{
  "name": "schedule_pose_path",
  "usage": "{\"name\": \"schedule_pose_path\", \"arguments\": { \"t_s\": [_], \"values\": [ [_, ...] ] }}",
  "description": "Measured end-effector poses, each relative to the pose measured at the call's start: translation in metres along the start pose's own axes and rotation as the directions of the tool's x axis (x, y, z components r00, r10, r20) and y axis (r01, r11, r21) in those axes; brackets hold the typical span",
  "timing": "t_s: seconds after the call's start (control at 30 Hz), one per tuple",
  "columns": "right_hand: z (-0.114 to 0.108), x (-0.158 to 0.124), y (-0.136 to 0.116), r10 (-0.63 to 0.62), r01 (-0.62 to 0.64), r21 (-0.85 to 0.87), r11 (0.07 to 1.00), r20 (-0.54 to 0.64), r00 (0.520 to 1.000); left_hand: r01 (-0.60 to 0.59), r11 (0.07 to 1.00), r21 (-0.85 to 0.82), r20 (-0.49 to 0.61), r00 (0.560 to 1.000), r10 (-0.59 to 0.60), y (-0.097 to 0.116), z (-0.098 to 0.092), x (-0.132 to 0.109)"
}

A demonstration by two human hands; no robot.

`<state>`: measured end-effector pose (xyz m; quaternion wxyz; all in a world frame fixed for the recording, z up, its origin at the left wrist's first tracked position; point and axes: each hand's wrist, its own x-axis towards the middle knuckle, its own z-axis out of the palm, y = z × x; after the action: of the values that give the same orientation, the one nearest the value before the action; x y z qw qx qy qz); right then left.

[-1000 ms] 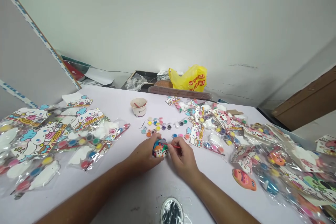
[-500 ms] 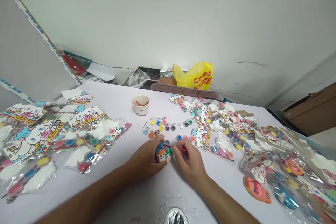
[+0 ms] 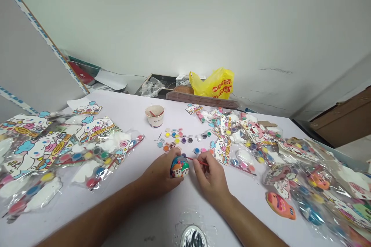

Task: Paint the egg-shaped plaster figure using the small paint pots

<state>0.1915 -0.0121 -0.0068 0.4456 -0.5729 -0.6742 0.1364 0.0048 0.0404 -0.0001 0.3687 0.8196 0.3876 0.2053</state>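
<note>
My left hand [image 3: 162, 172] is closed around a small painted figurine [image 3: 179, 166] with blue, orange, green and white areas. My fingers hide its left side. In my right hand [image 3: 211, 173] a thin red paintbrush [image 3: 199, 161] is pinched, its tip pointing left at the upper right of the figurine. Whether the tip touches the surface I cannot tell. Just beyond the hands lie small paint pots [image 3: 176, 135] in several colours. Behind them stands a paper cup [image 3: 154, 116] with a red stick-like handle in it.
Clear bags of white figures and paints [image 3: 95, 154] cover the table's left side, and more bags [image 3: 246, 135] lie at right. A painted orange fish [image 3: 280, 205] rests near the right forearm. At the back is a yellow plastic bag [image 3: 216, 84]. A round silver object [image 3: 193, 236] sits in front.
The brush tip has drawn back slightly to the right and up from over the figurine. Both hands stay nearly in place, and the view has shifted a little.
</note>
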Motion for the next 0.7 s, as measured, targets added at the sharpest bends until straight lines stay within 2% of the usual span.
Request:
{"name": "schedule_pose_path", "arguments": {
  "t_s": [0.1, 0.2, 0.3, 0.43, 0.6, 0.7],
  "values": [
    [0.0005, 0.0001, -0.0006, -0.038, 0.037, 0.029, 0.999, 0.027, 0.999, 0.008, 1.0, 0.006, -0.003, 1.0, -0.008, 0.0006, -0.0007, -0.001],
    [-0.0002, 0.0002, -0.0006, -0.003, 0.003, 0.004, 1.0, 0.049, 0.999, 0.011, 1.0, 0.011, -0.001, 1.0, -0.011, 0.0018, -0.001, -0.0018],
    [-0.0015, -0.0007, -0.0005, 0.015, -0.015, -0.004, 1.0, 0.019, 1.0, 0.011, 1.0, 0.017, 0.0, 1.0, -0.011, 0.0016, -0.0004, -0.0017],
    [-0.0021, -0.0029, -0.0006, -0.033, 0.032, 0.016, 0.999, 0.034, 0.999, 0.006, 1.0, 0.022, -0.001, 1.0, -0.006, -0.0001, 0.0005, -0.0019],
    [-0.0037, -0.0049, 0.0016, 0.032, -0.031, -0.032, 0.999, 0.002, 1.0, 0.004, 1.0, 0.025, 0.001, 1.0, -0.004, -0.0003, 0.0005, -0.0025],
    [-0.0027, -0.0053, 0.0008, -0.018, 0.018, 0.003, 1.0, -0.007, 1.0, -0.003, 1.0, 0.025, -0.003, 1.0, 0.003, -0.0006, 0.0011, -0.0021]
  ]
}}
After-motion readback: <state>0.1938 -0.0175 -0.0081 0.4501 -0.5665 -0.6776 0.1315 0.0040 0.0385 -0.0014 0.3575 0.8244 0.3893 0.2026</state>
